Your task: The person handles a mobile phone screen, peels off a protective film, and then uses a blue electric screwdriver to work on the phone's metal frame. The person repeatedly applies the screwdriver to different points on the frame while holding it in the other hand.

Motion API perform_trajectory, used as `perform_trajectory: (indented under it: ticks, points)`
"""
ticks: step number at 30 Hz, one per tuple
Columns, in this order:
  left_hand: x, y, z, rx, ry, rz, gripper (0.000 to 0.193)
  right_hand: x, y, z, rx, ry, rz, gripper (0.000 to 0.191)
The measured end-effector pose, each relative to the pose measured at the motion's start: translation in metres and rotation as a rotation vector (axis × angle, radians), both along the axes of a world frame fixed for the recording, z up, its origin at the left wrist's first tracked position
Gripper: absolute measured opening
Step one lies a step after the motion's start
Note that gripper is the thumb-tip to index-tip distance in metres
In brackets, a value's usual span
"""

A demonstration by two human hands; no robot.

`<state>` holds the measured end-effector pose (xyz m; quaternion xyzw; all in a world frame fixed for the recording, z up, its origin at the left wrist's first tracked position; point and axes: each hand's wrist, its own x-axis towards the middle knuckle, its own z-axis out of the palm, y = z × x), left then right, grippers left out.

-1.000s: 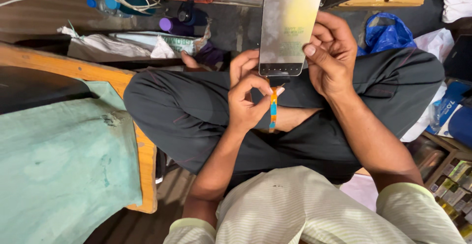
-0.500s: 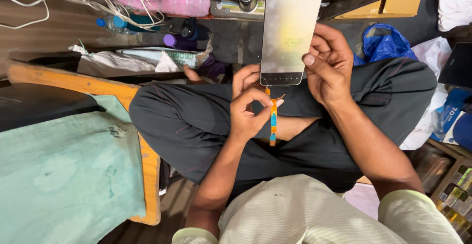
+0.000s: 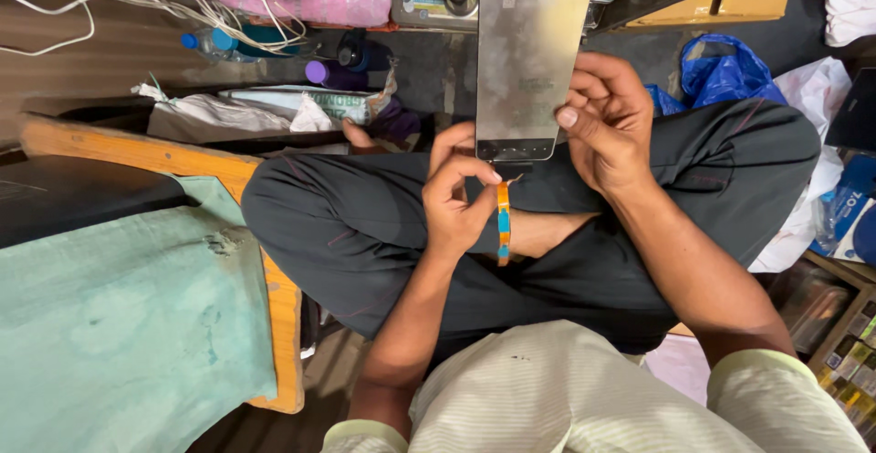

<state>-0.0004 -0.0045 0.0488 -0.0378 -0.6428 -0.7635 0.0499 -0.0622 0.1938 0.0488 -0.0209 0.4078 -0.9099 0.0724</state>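
Observation:
I hold a flat grey phone display panel point(image 3: 529, 52) upright in front of me, over my crossed legs in dark trousers point(image 3: 365, 234). My right hand point(image 3: 607, 120) grips the panel's right edge near its lower end. My left hand point(image 3: 456, 202) pinches at the panel's bottom edge, where an orange and blue flex ribbon point(image 3: 503, 225) hangs down past the fingers.
A wooden-edged board with green cloth point(image 3: 119, 298) lies at my left. Ahead on the floor are white cables point(image 3: 137, 1), plastic bottles point(image 3: 210, 42), a white sack point(image 3: 265, 106) and a blue plastic bag point(image 3: 725, 65). Small packets fill a box point(image 3: 849, 353) at the right.
The panel has stayed in both hands. My left fingers shifted slightly at its bottom edge beside the ribbon, and the view tilted a little upward.

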Motion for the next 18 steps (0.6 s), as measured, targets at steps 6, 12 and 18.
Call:
perform_trajectory:
  ticks: [6, 12, 18]
  points:
    - [0.0014, 0.0007, -0.002, 0.122, -0.022, -0.018, 0.03, 0.0019, 0.0026, -0.0038, -0.009, -0.004, 0.017, 0.043]
    - [0.0005, 0.0005, 0.0008, 0.139, 0.001, -0.029, 0.027, 0.0022, 0.0023, -0.0044, 0.017, 0.026, 0.028, 0.042]
    - [0.0014, -0.0003, 0.0006, 0.153, -0.009, -0.032, 0.026, 0.0025, 0.0034, -0.0067, 0.019, 0.002, 0.036, 0.042]
